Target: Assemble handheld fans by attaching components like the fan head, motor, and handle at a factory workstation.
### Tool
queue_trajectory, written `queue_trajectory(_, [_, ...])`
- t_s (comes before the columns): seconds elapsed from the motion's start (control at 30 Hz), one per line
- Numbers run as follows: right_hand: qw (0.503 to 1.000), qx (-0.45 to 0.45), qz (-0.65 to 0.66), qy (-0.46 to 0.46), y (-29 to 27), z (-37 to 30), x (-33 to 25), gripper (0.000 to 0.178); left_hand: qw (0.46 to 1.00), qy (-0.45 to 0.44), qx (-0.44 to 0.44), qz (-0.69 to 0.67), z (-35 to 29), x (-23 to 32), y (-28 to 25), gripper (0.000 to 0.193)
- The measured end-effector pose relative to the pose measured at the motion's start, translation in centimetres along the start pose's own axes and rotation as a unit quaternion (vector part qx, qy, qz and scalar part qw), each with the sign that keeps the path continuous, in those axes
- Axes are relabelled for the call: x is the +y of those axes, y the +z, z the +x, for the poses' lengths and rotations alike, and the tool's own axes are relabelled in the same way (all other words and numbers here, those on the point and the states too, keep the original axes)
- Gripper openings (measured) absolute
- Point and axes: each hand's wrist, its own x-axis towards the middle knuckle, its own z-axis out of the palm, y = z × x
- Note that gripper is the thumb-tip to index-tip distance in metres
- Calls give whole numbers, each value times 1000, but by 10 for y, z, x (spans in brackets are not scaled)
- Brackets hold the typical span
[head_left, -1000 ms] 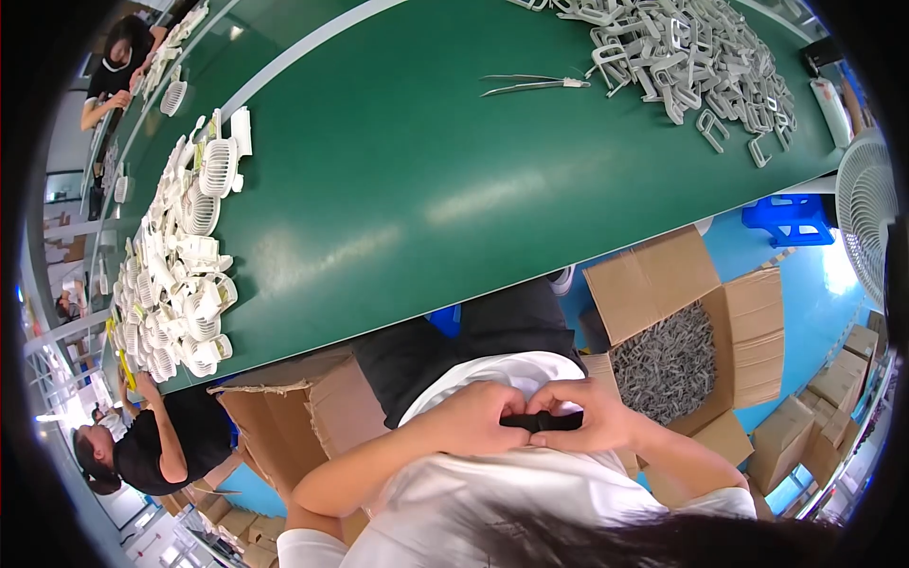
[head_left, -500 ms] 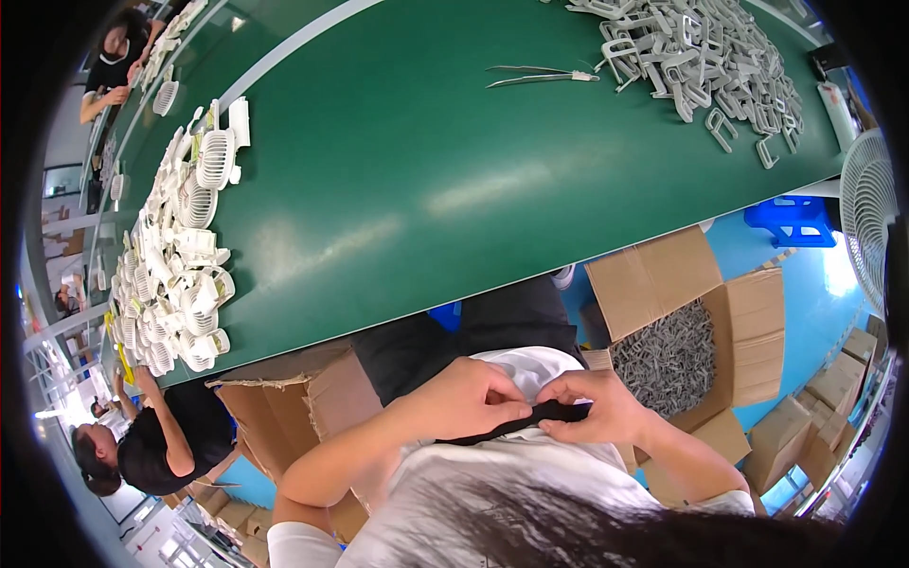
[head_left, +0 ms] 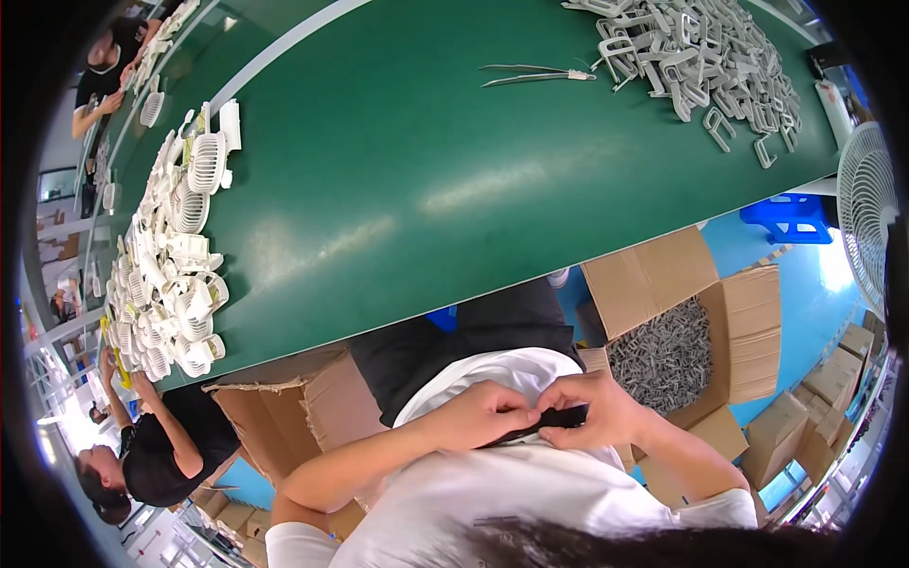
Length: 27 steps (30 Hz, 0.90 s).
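Pinching a black strip [head_left: 544, 423], left hand [head_left: 488, 417] and right hand [head_left: 597, 414] fingers seemingly clamped on it, below table edge [head_left: 398, 317]

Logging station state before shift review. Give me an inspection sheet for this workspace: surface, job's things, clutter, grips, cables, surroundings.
Surface: long green work table, glossy, middle bare.
Job's things: small flat black strip, held close to the body in front of the white shirt.
Clutter: heap of white round grille parts at the table's left; pile of grey U-shaped plastic clips at far right; metal tweezers beside that pile.
Grips: left hand and right hand both pinch the strip.
Cables: nothing seen.
Surroundings: open cardboard box of grey clips on the blue floor, white fan at right, co-workers at left.
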Motion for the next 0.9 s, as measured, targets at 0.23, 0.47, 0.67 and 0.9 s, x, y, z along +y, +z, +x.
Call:
queue_trajectory(0.23, [980, -8, 177, 96, -3, -4, 16, 28, 992, 29, 61, -108, -9, -21, 2, 28])
queue_trajectory(0.47, [996, -8, -85, 30, -14, -7, 19, 28, 953, 65, 234, 183, -65, -32, 6, 40])
queue_trajectory(0.67, [991, -7, -99, -90, 10, 29, 11, 22, 916, 104, 290, 258, -73, -41, 19, 30])
queue_trajectory(0.9, [958, -63, -246, -132, -13, 16, 26, 22, 980, 48, 191, 24, -97, -95, 11, 34])
